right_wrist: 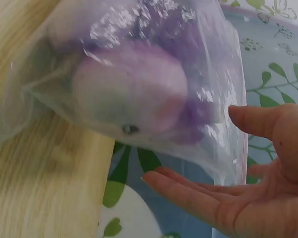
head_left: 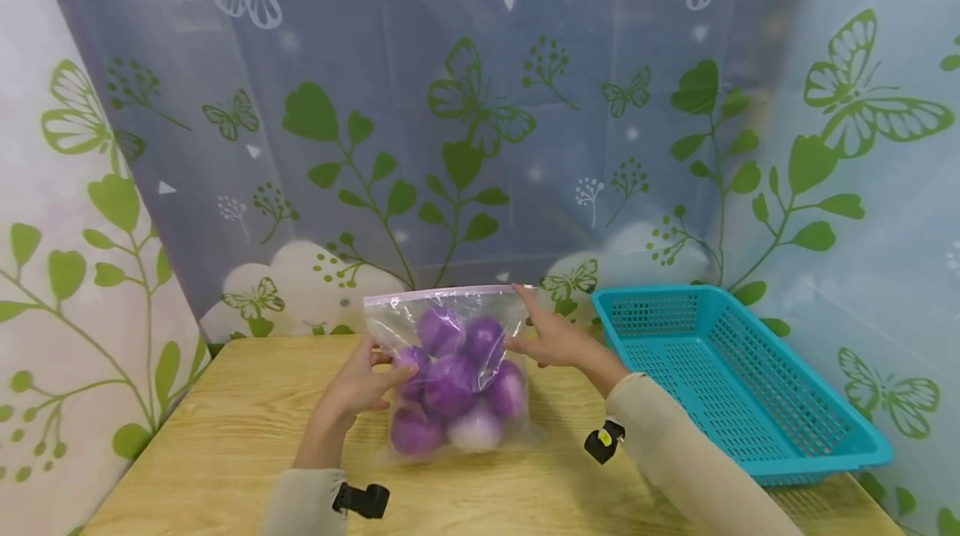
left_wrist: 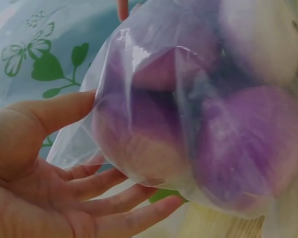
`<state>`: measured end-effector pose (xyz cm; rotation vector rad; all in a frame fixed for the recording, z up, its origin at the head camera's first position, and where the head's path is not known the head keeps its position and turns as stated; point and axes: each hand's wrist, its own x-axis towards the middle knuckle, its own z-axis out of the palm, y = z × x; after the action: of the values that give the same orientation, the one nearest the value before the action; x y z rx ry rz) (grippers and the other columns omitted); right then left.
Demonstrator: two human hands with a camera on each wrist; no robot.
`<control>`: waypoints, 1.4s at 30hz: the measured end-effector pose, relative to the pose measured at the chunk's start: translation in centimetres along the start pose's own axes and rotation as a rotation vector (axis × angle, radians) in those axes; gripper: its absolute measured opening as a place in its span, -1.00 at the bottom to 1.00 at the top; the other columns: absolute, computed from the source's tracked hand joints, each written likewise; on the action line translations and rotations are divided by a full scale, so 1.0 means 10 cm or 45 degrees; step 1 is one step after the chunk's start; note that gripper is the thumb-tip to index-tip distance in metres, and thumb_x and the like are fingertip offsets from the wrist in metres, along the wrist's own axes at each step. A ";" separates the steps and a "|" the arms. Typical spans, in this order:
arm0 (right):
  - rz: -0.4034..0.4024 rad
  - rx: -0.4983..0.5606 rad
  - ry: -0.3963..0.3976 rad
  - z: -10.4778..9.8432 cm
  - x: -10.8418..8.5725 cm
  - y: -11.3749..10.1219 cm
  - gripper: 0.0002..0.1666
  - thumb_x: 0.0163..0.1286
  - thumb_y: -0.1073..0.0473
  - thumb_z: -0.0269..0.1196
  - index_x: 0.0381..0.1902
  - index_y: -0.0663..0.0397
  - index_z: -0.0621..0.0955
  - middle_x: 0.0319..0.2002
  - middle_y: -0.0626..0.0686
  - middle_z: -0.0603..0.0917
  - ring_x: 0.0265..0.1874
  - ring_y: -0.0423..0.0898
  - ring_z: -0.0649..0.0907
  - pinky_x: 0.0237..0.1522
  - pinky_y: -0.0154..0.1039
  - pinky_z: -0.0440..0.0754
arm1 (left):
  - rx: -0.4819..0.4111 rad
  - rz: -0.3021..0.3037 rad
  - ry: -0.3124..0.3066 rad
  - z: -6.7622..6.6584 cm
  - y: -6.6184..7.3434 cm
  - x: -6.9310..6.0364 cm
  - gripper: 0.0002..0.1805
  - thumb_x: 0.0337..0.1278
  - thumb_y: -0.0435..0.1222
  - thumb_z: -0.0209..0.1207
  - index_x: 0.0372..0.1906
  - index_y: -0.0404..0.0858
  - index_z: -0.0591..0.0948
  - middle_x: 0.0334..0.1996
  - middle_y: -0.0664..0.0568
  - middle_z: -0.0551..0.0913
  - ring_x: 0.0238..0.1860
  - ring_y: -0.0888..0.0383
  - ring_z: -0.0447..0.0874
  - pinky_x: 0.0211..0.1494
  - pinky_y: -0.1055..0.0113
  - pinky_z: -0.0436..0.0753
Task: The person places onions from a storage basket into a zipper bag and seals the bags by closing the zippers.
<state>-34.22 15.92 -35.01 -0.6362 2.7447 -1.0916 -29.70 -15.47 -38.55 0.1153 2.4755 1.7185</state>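
A clear zip-top bag [head_left: 517, 315] with a lilac strip along its top stands upright on the wooden table. Several round purple-and-white vegetables [head_left: 450, 386], turnip-like, show through the plastic. My left hand [head_left: 363, 382] is at the bag's left side, its thumb against the plastic and its loosely spread fingers reaching behind and beneath the edge. At the upper right side is my right hand [head_left: 558, 340], its index finger near the top corner. In the right wrist view, the thumb and fingers of this hand [right_wrist: 268, 168] lie spread about the bag's edge without pinching it.
A turquoise slotted plastic basket [head_left: 832, 457] sits on the right part of the table [head_left: 225, 428]. Behind the table hangs a blue patterned cloth [head_left: 375, 52] with leaves and butterflies. Similar cloth covers both sides. A black camera is strapped to each wrist.
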 end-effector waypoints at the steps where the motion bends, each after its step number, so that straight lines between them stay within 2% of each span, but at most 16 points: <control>1: -0.001 0.026 -0.023 0.03 0.00 0.00 0.10 0.49 0.04 0.28 0.69 -0.14 -0.16 0.48 0.58 0.23 -0.08 0.32 0.73 -0.30 -0.02 0.83 | 0.003 -0.007 0.001 0.01 -0.01 0.01 -0.35 0.35 -0.17 0.30 0.36 -0.27 0.25 0.45 -0.44 0.29 0.33 -0.46 0.46 0.10 -0.18 0.79; 4: -0.025 0.021 -0.057 0.11 0.02 -0.01 0.05 0.46 0.02 0.31 0.68 -0.28 -0.05 0.47 0.51 0.30 -0.39 0.16 0.72 -0.40 -0.11 0.79 | -0.003 -0.006 0.000 0.03 -0.01 0.02 -0.35 0.38 -0.16 0.27 0.39 -0.25 0.24 0.47 -0.44 0.28 0.36 -0.47 0.44 0.10 -0.24 0.77; 6: -0.038 -0.011 -0.058 0.15 0.02 -0.01 0.01 0.44 0.00 0.33 0.67 -0.33 0.03 0.47 0.42 0.36 -0.45 0.03 0.69 -0.34 -0.13 0.78 | -0.009 -0.001 -0.003 0.05 0.00 0.02 -0.30 0.39 -0.16 0.26 0.46 -0.24 0.20 0.48 -0.45 0.27 0.36 -0.47 0.42 0.09 -0.26 0.77; 7: -0.049 -0.020 -0.056 0.17 0.02 0.00 0.00 0.44 0.01 0.33 0.66 -0.34 0.07 0.48 0.38 0.38 -0.45 -0.01 0.69 -0.31 -0.11 0.78 | -0.008 -0.003 -0.006 0.05 0.01 0.02 -0.27 0.39 -0.15 0.26 0.48 -0.24 0.18 0.49 -0.44 0.26 0.37 -0.47 0.42 0.09 -0.27 0.76; 10: -0.081 -0.030 -0.039 0.22 0.03 0.03 -0.02 0.42 0.04 0.35 0.65 -0.26 0.13 0.54 0.27 0.32 -0.33 -0.08 0.73 -0.06 0.03 0.80 | 0.004 -0.016 -0.018 0.06 0.00 0.02 -0.15 0.34 -0.09 0.31 0.54 -0.21 0.12 0.51 -0.41 0.25 0.37 -0.46 0.43 0.03 -0.20 0.79; 12: -0.103 -0.014 -0.031 0.25 0.03 0.05 -0.03 0.42 0.05 0.36 0.64 -0.17 0.14 0.57 0.24 0.28 -0.21 -0.04 0.75 0.14 0.14 0.75 | 0.009 -0.027 -0.041 0.07 -0.01 0.03 -0.05 0.28 -0.07 0.36 0.57 -0.20 0.07 0.53 -0.40 0.22 0.37 -0.44 0.44 -0.02 -0.10 0.80; 14: -0.140 0.006 -0.026 0.27 0.03 0.07 -0.03 0.42 0.07 0.36 0.64 -0.07 0.15 0.57 0.27 0.28 -0.15 0.01 0.77 0.22 0.19 0.71 | 0.007 -0.028 -0.064 0.07 -0.02 0.04 0.04 0.22 -0.06 0.41 0.59 -0.19 0.01 0.55 -0.40 0.18 0.37 -0.43 0.45 -0.05 -0.05 0.80; 16: -0.186 0.035 -0.031 0.29 0.04 0.08 -0.04 0.43 0.08 0.34 0.64 0.01 0.14 0.55 0.32 0.28 -0.13 0.04 0.78 0.17 0.11 0.75 | -0.003 -0.030 -0.072 0.08 -0.02 0.04 0.12 0.20 -0.08 0.43 0.62 -0.21 -0.08 0.56 -0.42 0.15 0.37 -0.44 0.44 -0.04 -0.06 0.81; 19: -0.248 0.064 -0.043 0.33 0.06 0.09 -0.06 0.45 0.09 0.32 0.63 0.07 0.13 0.45 0.38 0.39 -0.24 0.06 0.78 -0.07 -0.07 0.83 | -0.001 -0.039 -0.043 0.07 -0.05 0.03 0.19 0.24 -0.11 0.40 0.64 -0.26 -0.21 0.55 -0.45 0.14 0.33 -0.44 0.48 -0.01 -0.09 0.82; 21: -0.262 0.070 -0.040 0.35 0.06 0.10 -0.08 0.47 0.07 0.31 0.62 0.08 0.15 0.44 0.37 0.40 -0.20 0.08 0.77 -0.10 -0.11 0.82 | 0.003 -0.050 -0.013 0.07 -0.07 0.02 0.20 0.29 -0.12 0.36 0.64 -0.31 -0.29 0.53 -0.47 0.17 0.29 -0.42 0.53 -0.03 -0.08 0.83; 24: -0.265 0.038 -0.016 0.38 0.06 0.12 -0.15 0.48 0.04 0.29 0.58 0.13 0.22 0.43 0.36 0.42 -0.03 0.19 0.73 0.03 0.02 0.80 | 0.028 -0.061 0.015 0.06 -0.11 0.03 0.14 0.38 -0.11 0.28 0.63 -0.34 -0.31 0.50 -0.48 0.23 0.28 -0.40 0.54 -0.08 -0.06 0.84; 27: -0.269 0.000 0.012 0.42 0.06 0.12 -0.24 0.49 0.05 0.29 0.52 0.18 0.33 0.45 0.37 0.38 0.12 0.27 0.66 0.15 0.17 0.74 | 0.046 -0.061 0.026 0.05 -0.14 0.05 0.10 0.44 -0.10 0.22 0.63 -0.33 -0.32 0.50 -0.49 0.23 0.33 -0.44 0.48 -0.03 -0.12 0.83; 31: -0.265 -0.023 0.004 0.45 0.07 0.11 -0.31 0.49 0.08 0.28 0.48 0.18 0.40 0.39 0.41 0.40 0.09 0.25 0.66 0.14 0.21 0.73 | 0.059 -0.059 0.016 0.05 -0.16 0.07 0.06 0.47 -0.11 0.18 0.65 -0.28 -0.33 0.50 -0.51 0.19 0.38 -0.48 0.40 0.04 -0.17 0.81; 42: -0.275 -0.107 -0.033 0.48 0.05 0.10 -0.35 0.51 0.06 0.25 0.44 0.20 0.42 0.38 0.39 0.41 0.07 0.22 0.63 0.16 0.26 0.69 | 0.084 -0.060 -0.005 0.05 -0.13 0.06 0.03 0.50 -0.14 0.15 0.65 -0.27 -0.34 0.50 -0.54 0.13 0.39 -0.51 0.36 0.08 -0.24 0.77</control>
<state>-33.81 13.35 -39.20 -0.9710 2.7617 -1.0032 -30.23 -15.35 -39.93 0.0660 2.5120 1.6169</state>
